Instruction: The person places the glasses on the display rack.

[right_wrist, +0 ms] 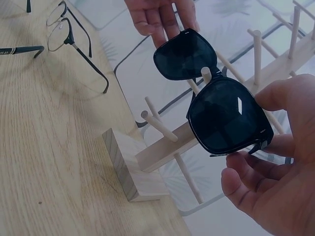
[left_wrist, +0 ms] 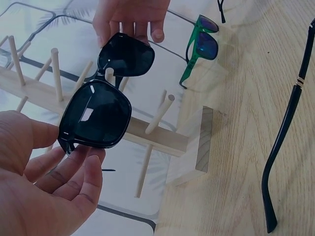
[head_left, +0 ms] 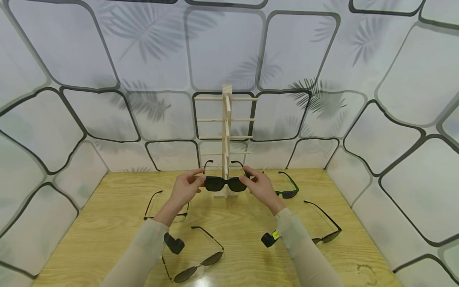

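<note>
Black sunglasses (head_left: 215, 184) with dark lenses are held level between both hands, in front of a wooden display stand (head_left: 226, 131) with rows of pegs. My left hand (head_left: 186, 185) pinches the frame at its left hinge, thumb and fingers on either side. At the opposite hinge my right hand (head_left: 261, 186) grips the frame the same way. The temples are unfolded and point back toward the stand. In both wrist views a peg end (right_wrist: 205, 73) shows at the bridge, between the two lenses (left_wrist: 96, 113).
Green-framed sunglasses (head_left: 289, 194) lie right of the stand's base (left_wrist: 202, 142). Thin-rimmed glasses (head_left: 181, 215) lie at the left, partly behind the left arm. Brown-lensed sunglasses (head_left: 212, 259) are nearer the front, and another dark pair (head_left: 331, 236) is at the right. Patterned cloth (head_left: 226, 48) surrounds the wooden table (head_left: 244, 247).
</note>
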